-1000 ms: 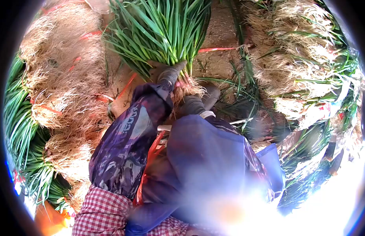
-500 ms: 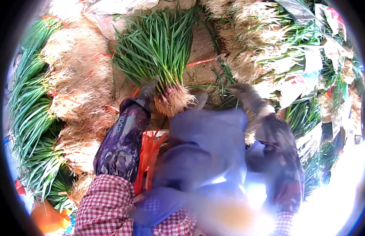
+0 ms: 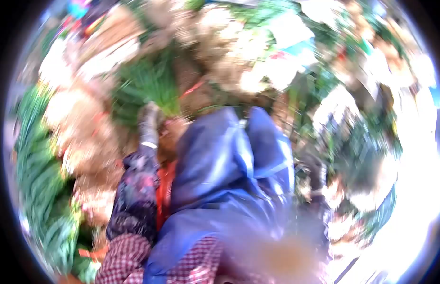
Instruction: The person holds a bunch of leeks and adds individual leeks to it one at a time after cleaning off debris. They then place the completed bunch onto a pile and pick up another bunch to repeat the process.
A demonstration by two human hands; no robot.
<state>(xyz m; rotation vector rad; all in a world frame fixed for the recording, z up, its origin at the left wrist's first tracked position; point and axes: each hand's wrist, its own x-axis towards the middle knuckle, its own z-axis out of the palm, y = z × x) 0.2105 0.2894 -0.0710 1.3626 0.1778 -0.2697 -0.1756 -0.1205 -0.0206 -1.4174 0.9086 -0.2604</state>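
A bunch of green onions (image 3: 151, 83) lies in front of me, leaves pointing up and away, its reddish bases and pale roots toward my lap. My left hand (image 3: 150, 120), in a greyish glove, is at the lower left side of the bunch, near the stems; its fingers are smeared by motion, so its grip is unclear. My right hand (image 3: 315, 173), also gloved, is low on the right beside my knee, near loose greens and roots. Blur hides its fingers and anything in them.
Stacked onion bunches (image 3: 40, 165) line the left side, roots inward. More root piles (image 3: 215, 42) and greens (image 3: 367, 132) stand ahead and to the right. A blue apron (image 3: 220, 165) covers my legs. Red strips (image 3: 164, 189) hang beside it.
The view has swung to the right and blurred. My right hand has drawn back from ahead to beside my right knee. My left hand remains near the same bunch.
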